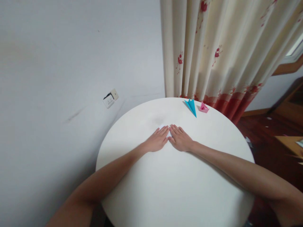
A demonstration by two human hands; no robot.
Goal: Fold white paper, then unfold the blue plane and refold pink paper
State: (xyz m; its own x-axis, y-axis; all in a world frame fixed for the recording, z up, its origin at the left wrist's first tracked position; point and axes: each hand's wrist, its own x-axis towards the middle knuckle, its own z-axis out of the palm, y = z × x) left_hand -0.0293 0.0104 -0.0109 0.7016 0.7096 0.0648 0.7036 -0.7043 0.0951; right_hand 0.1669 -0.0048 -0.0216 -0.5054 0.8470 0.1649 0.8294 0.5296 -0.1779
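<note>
A home room, floral curtain (213, 53), round white table (180, 189), wall socket (110, 98), wooden floor (262, 129)

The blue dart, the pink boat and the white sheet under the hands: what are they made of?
Blue dart: matte coloured paper, going by its sharp creases. Pink boat: likely the same, folded thin. White sheet: probably paper, mostly hidden beneath the left hand and right hand. Table: smooth white top, material unclear.

White round table (175, 189) with paper folds (191, 106)
</note>
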